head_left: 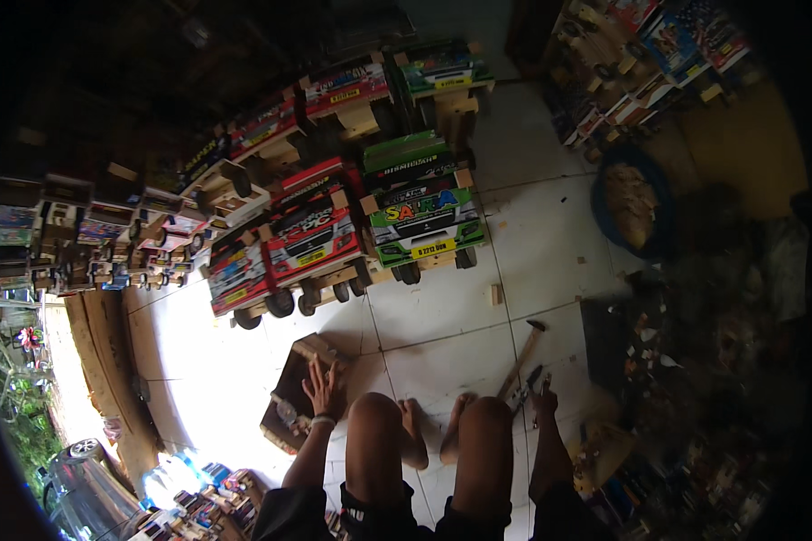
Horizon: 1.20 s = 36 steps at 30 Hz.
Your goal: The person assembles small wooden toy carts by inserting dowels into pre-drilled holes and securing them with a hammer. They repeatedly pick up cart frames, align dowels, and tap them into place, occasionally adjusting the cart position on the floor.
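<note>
My left hand (pixel 323 392) has its fingers spread and reaches over an open wooden box (pixel 275 404) on the floor. Small pieces lie inside the box, too small to name. Over on the right, my right hand (pixel 545 398) is beside a slim tool with dark handles (pixel 525 388), perhaps pliers. Shadow blurs its fingers, so whether it touches or holds anything is unclear. A hammer (pixel 521 359) with a wooden handle lies on the tiles just ahead of that tool, its head pointing away from me.
Ahead stand rows of toy trucks, including a green truck (pixel 424 212) and a red truck (pixel 311 230). A small wood block (pixel 495 294) lies on the white tiles (pixel 442 329). Far right is a blue basin (pixel 607 212); scraps litter a dark mat (pixel 609 343).
</note>
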Each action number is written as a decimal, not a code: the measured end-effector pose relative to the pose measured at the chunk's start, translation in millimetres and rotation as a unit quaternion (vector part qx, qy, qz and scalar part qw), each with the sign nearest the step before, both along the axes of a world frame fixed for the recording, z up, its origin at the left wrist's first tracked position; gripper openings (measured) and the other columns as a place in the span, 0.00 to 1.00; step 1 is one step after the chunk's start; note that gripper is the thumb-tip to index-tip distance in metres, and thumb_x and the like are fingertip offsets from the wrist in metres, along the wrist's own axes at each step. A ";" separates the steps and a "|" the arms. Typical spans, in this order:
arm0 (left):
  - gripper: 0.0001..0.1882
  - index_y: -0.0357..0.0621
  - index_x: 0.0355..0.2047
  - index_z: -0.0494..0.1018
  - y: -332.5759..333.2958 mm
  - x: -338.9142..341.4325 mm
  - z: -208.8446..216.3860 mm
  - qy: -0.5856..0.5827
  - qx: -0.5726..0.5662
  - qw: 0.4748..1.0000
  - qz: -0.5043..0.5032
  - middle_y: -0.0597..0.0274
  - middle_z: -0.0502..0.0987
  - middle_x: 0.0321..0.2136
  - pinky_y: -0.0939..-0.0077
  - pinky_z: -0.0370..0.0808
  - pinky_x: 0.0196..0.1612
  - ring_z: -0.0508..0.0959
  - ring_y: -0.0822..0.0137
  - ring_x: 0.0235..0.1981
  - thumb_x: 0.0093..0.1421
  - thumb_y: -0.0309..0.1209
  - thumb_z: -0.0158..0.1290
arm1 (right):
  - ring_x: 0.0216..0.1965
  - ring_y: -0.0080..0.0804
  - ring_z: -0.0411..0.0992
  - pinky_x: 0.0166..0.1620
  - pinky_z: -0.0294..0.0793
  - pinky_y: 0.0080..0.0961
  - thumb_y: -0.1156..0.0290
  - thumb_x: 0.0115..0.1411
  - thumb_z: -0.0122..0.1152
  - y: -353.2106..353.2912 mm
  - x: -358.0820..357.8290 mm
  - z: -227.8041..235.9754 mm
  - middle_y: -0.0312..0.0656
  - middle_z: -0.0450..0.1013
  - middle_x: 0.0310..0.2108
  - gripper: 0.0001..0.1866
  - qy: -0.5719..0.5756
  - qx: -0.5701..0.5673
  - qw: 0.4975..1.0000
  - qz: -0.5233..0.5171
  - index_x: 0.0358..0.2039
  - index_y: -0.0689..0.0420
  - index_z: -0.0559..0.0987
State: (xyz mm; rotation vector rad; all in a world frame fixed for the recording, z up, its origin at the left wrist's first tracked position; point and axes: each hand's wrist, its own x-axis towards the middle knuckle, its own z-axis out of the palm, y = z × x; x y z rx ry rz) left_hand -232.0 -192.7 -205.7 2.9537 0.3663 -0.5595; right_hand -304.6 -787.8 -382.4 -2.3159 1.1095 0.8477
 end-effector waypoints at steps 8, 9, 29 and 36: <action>0.18 0.52 0.53 0.75 -3.6 34.1 179.2 0.109 -0.243 0.963 0.022 0.42 0.78 0.51 0.43 0.77 0.50 0.79 0.37 0.48 0.65 0.38 0.49 | 0.35 0.49 0.78 0.39 0.77 0.46 0.58 0.46 0.77 42.9 122.3 283.8 0.47 0.77 0.31 0.28 -0.180 0.047 0.969 0.164 0.44 0.58 0.78; 0.15 0.48 0.47 0.78 -10.2 30.2 210.9 0.006 -0.262 0.964 -0.037 0.40 0.82 0.40 0.45 0.77 0.50 0.79 0.37 0.46 0.66 0.36 0.47 | 0.33 0.49 0.78 0.38 0.76 0.46 0.58 0.46 0.77 48.6 127.7 324.0 0.48 0.76 0.31 0.26 -0.204 0.058 0.965 0.154 0.41 0.59 0.77; 0.16 0.40 0.52 0.77 -84.7 333.0 362.2 -0.011 -0.392 0.916 -0.090 0.40 0.79 0.47 0.54 0.75 0.56 0.77 0.43 0.54 0.64 0.25 0.51 | 0.38 0.55 0.81 0.44 0.81 0.45 0.62 0.45 0.77 160.8 386.3 560.5 0.54 0.80 0.32 0.24 -0.094 0.185 0.893 0.399 0.39 0.62 0.79; 0.27 0.53 0.64 0.69 -151.1 443.5 247.2 0.023 -0.451 0.846 -0.284 0.52 0.75 0.58 0.56 0.75 0.60 0.76 0.50 0.59 0.64 0.27 0.55 | 0.41 0.57 0.80 0.47 0.81 0.48 0.67 0.48 0.73 188.6 449.3 523.6 0.56 0.81 0.37 0.24 -0.072 0.137 0.882 0.445 0.47 0.60 0.79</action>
